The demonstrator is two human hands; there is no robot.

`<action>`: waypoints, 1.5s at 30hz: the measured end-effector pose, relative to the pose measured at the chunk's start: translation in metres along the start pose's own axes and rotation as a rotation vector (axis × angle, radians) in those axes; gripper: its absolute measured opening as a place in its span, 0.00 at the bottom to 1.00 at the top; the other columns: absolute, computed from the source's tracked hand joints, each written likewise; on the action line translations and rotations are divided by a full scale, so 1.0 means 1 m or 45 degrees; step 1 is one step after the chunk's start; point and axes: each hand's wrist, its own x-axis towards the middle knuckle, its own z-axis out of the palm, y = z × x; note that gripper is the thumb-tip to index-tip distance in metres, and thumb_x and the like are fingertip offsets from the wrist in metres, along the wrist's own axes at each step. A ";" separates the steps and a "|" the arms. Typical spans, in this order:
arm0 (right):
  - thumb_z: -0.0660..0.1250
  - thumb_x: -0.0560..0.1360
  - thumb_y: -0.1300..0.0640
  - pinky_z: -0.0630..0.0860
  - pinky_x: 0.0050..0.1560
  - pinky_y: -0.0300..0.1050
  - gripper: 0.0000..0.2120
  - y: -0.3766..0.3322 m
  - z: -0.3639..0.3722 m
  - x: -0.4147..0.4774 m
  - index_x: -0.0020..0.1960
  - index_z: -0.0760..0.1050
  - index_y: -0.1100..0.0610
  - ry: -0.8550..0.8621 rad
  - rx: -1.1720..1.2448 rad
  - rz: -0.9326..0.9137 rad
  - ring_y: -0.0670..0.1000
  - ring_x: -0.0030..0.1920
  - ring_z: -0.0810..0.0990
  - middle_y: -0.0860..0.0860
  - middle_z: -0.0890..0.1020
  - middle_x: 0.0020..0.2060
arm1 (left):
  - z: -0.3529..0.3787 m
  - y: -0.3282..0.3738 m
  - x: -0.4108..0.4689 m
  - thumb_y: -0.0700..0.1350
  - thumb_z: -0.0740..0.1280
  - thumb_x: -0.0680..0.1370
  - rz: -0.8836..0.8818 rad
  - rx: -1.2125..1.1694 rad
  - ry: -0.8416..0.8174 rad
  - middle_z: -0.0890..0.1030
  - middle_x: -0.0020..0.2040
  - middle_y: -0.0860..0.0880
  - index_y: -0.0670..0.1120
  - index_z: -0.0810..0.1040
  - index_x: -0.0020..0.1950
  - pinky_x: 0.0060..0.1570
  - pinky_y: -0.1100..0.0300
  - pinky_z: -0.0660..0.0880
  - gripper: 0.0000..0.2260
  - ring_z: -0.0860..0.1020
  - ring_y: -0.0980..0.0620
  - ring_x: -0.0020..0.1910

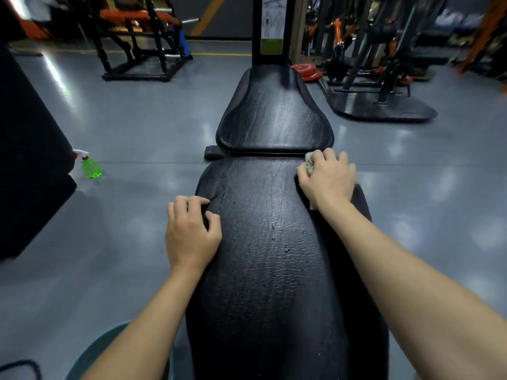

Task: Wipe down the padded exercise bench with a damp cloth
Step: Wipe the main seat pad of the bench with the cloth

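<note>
Grey gym floor [137,119] surrounds the black bench [274,283], its cracked padding glossy and dotted with droplets. Fingers [330,160] of the right hand [327,179] curl over a pale cloth [309,161], mostly hidden beneath, at the long pad's far right corner. The left hand [192,231] rests loosely curled on the left edge, seemingly gripping nothing.

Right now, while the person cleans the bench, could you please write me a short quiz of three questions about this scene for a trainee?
1. Fill in: the left hand rests on the ____ edge of the bench.
2. Choose: the cloth lies under A) the left hand, B) the right hand, C) neither hand.
3. True or false: the spray bottle stands on the bench.
Key: 1 left; 2 B; 3 false, the spray bottle stands on the floor.
</note>
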 end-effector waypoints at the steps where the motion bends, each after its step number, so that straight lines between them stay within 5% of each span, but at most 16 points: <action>1: 0.59 0.74 0.43 0.69 0.47 0.54 0.19 -0.018 0.004 -0.003 0.51 0.80 0.56 0.015 0.040 -0.076 0.61 0.51 0.75 0.54 0.80 0.48 | 0.000 0.000 0.000 0.46 0.62 0.74 -0.027 -0.020 0.006 0.73 0.51 0.46 0.43 0.76 0.54 0.41 0.46 0.75 0.11 0.71 0.44 0.52; 10: 0.63 0.71 0.46 0.65 0.42 0.54 0.12 -0.178 0.014 -0.036 0.44 0.77 0.54 0.029 0.326 -0.464 0.60 0.46 0.73 0.53 0.78 0.42 | -0.001 -0.004 0.000 0.41 0.67 0.73 -0.004 0.002 -0.003 0.73 0.51 0.45 0.42 0.74 0.53 0.44 0.45 0.75 0.10 0.72 0.42 0.52; 40: 0.67 0.71 0.46 0.68 0.41 0.53 0.12 -0.169 0.026 -0.036 0.45 0.78 0.54 0.187 0.531 -0.460 0.59 0.45 0.74 0.51 0.79 0.43 | -0.002 -0.007 0.008 0.43 0.66 0.78 -0.119 -0.110 -0.046 0.71 0.56 0.48 0.44 0.73 0.58 0.43 0.50 0.73 0.10 0.74 0.44 0.55; 45: 0.65 0.75 0.45 0.68 0.41 0.53 0.12 -0.157 0.021 -0.027 0.47 0.75 0.55 0.113 0.340 -0.679 0.60 0.45 0.74 0.53 0.78 0.44 | -0.004 -0.010 0.003 0.44 0.65 0.79 -0.109 -0.092 0.000 0.71 0.54 0.48 0.45 0.74 0.57 0.42 0.49 0.74 0.07 0.77 0.42 0.52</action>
